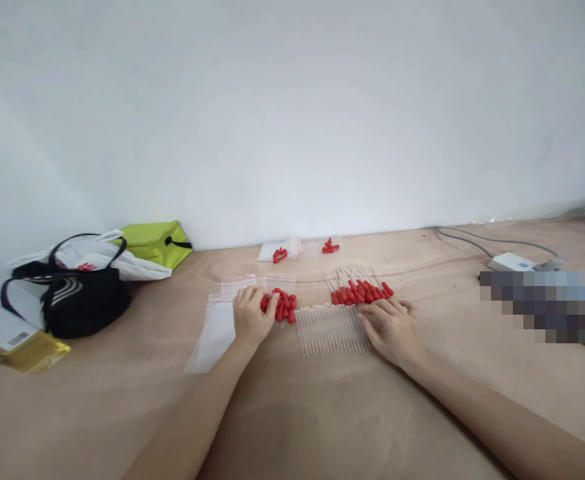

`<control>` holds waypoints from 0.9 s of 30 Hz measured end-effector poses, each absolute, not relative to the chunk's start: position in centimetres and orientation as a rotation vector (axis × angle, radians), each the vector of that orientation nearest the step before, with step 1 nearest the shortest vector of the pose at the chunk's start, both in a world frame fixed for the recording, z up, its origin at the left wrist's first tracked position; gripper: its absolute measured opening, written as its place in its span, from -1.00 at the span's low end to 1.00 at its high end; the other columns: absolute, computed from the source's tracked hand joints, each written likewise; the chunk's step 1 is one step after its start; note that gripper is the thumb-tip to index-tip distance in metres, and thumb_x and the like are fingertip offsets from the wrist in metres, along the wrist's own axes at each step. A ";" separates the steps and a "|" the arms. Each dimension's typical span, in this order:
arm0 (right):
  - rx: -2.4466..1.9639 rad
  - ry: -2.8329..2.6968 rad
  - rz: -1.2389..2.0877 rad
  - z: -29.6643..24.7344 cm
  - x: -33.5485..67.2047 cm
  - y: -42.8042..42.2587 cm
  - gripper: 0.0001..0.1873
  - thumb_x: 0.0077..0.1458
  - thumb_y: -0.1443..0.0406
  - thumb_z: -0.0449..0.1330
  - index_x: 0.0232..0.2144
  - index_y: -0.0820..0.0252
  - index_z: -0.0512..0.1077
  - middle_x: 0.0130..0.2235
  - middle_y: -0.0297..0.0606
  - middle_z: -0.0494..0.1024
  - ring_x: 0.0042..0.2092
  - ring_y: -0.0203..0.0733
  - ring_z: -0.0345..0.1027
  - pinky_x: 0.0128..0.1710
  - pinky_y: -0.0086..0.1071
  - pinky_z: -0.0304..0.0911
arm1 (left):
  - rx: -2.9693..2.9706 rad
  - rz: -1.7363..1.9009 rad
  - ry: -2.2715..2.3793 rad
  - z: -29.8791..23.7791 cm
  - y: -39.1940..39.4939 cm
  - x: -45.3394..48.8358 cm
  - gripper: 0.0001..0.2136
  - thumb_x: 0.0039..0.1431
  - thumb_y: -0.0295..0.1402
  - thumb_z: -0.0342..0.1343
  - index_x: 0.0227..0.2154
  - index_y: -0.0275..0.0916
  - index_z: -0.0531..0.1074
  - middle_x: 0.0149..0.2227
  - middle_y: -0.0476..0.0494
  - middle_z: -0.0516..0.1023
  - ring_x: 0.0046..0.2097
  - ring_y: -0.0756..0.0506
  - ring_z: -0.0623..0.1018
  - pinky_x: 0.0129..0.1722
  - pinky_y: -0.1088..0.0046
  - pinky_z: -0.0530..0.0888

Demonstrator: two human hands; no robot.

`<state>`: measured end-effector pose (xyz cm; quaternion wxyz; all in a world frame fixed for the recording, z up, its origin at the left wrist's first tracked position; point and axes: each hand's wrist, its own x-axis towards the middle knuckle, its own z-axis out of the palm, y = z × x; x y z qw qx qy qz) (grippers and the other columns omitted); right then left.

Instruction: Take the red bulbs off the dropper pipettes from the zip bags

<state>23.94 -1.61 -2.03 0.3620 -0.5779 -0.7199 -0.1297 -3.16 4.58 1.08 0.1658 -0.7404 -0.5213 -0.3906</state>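
At the table's left end, bags: a black bag [80,303], a white bag [97,257] and a green bag [155,243] are bunched against the wall, well apart from the hands, probably pushed there out of the way.
Yellow packet [32,352]: lies flat in front of the black bag, near the edge.
Clear zip bags [217,327]: flat on the table [292,413], partly under the left wrist, within easy reach.
Left hand [250,315]: palm down, fingers curled together over the near edge of the red caps; I cannot tell whether they pinch 1.
Red caps [285,307]: a loose pile touching the left fingertips, just left of the tubes, so hand and stock sit together.
Small bags [280,252]: 2 at the back by the wall, each with a few red pieces inside, set apart from the loose stock.
Clear tubes [330,328]: 1 side-by-side row between the hands, lined up, which seems to keep them from rolling.
Capped tubes [360,290]: a cluster with red ends just beyond the row, kept separate from the bare ones.
Right hand [390,323]: flat, fingers slightly apart, resting on the row's right end, seemingly steadying it; it grips nothing.
Adapter [512,262]: white, with a cable [467,241], far right, clear of the work.
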 end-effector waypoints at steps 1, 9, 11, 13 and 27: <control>-1.504 -1.825 -0.347 -2.0 24.0 -1.3 -0.77 0.07 0.22 0.01 -0.43 0.09 0.46 -0.40 -0.32 0.50 -0.29 -0.24 0.27 -0.11 -0.26 -0.15 | -2.132 -1.114 -1.445 0.8 4.2 -2.7 -0.85 0.06 -0.32 0.04 -0.56 -0.22 0.35 -0.43 -0.10 0.44 -0.32 -0.12 0.38 -0.28 0.34 0.29; -1.829 -1.673 -0.311 -0.5 23.6 2.8 -0.65 0.03 0.06 0.00 -0.48 0.10 0.49 -0.37 -0.23 0.49 -0.25 -0.13 0.21 -0.17 -0.19 -0.18 | -2.351 -1.078 -1.232 -0.3 2.7 -1.2 -0.82 0.04 -0.36 0.05 -0.62 -0.22 0.28 -0.44 -0.07 0.42 -0.31 -0.09 0.39 -0.26 0.34 0.27; -1.915 -1.672 -0.257 -0.3 23.3 3.6 -0.63 0.01 0.06 0.00 -0.52 0.12 0.50 -0.38 -0.20 0.48 -0.24 -0.10 0.20 -0.20 -0.20 -0.18 | -2.339 -1.094 -1.243 -0.3 2.8 -1.3 -0.81 0.04 -0.36 0.05 -0.63 -0.22 0.28 -0.44 -0.06 0.42 -0.31 -0.09 0.39 -0.26 0.33 0.27; -1.966 -1.671 -0.207 -0.1 22.9 4.0 -0.64 0.01 0.08 0.00 -0.53 0.12 0.50 -0.39 -0.19 0.48 -0.24 -0.09 0.20 -0.22 -0.20 -0.17 | -2.348 -1.094 -1.249 -0.3 2.8 -1.4 -0.81 0.05 -0.36 0.05 -0.63 -0.22 0.27 -0.44 -0.07 0.42 -0.30 -0.09 0.39 -0.25 0.33 0.27; -1.285 -1.860 -0.186 -1.8 23.9 -0.5 -0.84 0.08 0.24 0.01 -0.39 0.14 0.36 -0.37 -0.30 0.49 -0.22 -0.19 0.25 -0.09 -0.23 -0.10 | -2.374 -1.031 -1.040 -0.2 1.7 -1.0 -0.73 0.11 -0.40 -0.03 -0.10 -0.25 0.32 -0.07 -0.27 0.36 -0.02 -0.18 0.34 -0.04 0.22 0.29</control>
